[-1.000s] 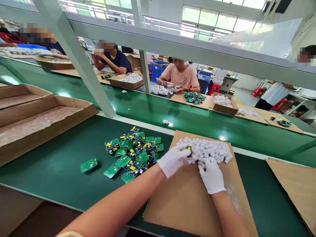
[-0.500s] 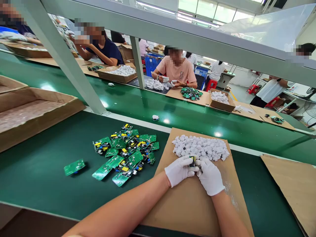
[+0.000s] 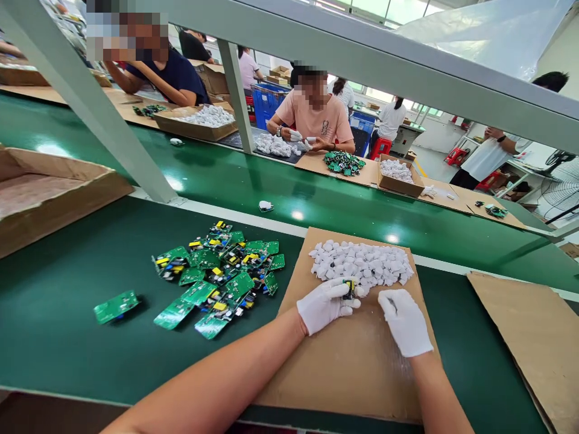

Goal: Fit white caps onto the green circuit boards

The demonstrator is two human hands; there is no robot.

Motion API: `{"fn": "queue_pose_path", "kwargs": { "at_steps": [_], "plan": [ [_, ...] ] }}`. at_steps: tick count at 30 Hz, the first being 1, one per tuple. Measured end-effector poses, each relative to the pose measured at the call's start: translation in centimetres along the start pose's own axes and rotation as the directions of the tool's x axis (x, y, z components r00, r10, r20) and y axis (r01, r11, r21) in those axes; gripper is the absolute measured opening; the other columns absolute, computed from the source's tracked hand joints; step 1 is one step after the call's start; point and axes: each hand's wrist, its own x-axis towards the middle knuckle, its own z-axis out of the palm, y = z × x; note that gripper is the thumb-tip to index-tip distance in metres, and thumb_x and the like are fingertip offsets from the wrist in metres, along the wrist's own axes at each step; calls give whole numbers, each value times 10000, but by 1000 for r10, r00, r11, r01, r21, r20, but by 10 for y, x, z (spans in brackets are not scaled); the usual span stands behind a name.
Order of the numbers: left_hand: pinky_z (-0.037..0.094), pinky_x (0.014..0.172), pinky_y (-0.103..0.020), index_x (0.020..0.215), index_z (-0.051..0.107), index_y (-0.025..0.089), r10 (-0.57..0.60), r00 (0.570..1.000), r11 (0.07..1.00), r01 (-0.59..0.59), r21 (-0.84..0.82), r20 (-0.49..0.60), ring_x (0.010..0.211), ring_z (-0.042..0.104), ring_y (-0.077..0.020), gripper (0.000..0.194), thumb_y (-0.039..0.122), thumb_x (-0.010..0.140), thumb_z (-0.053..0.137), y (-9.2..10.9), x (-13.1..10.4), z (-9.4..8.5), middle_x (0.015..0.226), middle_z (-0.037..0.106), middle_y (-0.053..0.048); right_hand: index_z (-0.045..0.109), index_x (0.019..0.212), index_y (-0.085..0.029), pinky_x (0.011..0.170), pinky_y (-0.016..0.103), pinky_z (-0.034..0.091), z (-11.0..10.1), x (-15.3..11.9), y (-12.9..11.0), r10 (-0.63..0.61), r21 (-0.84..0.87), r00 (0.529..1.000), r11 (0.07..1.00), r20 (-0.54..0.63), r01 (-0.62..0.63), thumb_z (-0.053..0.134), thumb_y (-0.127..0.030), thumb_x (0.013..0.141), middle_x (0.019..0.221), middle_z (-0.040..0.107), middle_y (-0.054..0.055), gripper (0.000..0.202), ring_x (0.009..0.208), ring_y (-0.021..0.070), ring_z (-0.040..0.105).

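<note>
My left hand point(image 3: 326, 306), in a white glove, is closed on a small circuit board point(image 3: 348, 289) that has a yellow part on it. It is held over the cardboard sheet point(image 3: 344, 374), at the near edge of a heap of small white pieces point(image 3: 362, 262). My right hand point(image 3: 404, 322), also gloved, hangs over the sheet to the right, apart from the board. Its fingers are curled together, and I cannot make out what is between them. Left of the sheet lies a pile of green circuit boards point(image 3: 239, 283) with yellow, blue and black parts.
One circuit board point(image 3: 116, 306) lies alone at left. An open cardboard box point(image 3: 58, 187) stands at the far left, and cardboard point(image 3: 534, 337) lies at right. Beyond a metal frame point(image 3: 244, 96), a white-topped piece point(image 3: 266, 206) sits on the green belt point(image 3: 217, 181). Co-workers sit across.
My right hand has moved right, away from the circuit board and my left hand. My left hand still holds the board. The whole view has shifted slightly.
</note>
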Motion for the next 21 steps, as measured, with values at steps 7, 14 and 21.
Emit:
{"fn": "queue_pose_path", "kwargs": {
  "at_steps": [7,14,21],
  "plan": [
    [428,604,-200,1025,564,159,-4,999,998,2,63,36,764,600,-133,302,239,741,630,-1,0,3,986,574,-80,424,1321,-134,1038,414,245,12,-39,4,-204,-515,954,806,219,291,485,-331,799,1394,385,101,561,1258,284,342],
    [433,620,-207,1040,569,168,-1,999,998,-1,63,34,773,600,-140,351,267,715,657,-1,0,3,987,574,-73,336,1371,-141,1044,440,220,6,-51,-1,-161,-571,947,765,277,298,491,-434,786,1455,254,123,673,1308,303,258],
    [424,627,-220,1033,554,177,-7,1000,997,5,77,13,769,600,-130,328,255,729,647,0,-1,5,993,574,-73,351,1365,-216,1039,541,137,-1,-52,1,-201,-563,930,749,307,348,491,-408,790,1421,343,58,622,1304,346,245]
  ]
}}
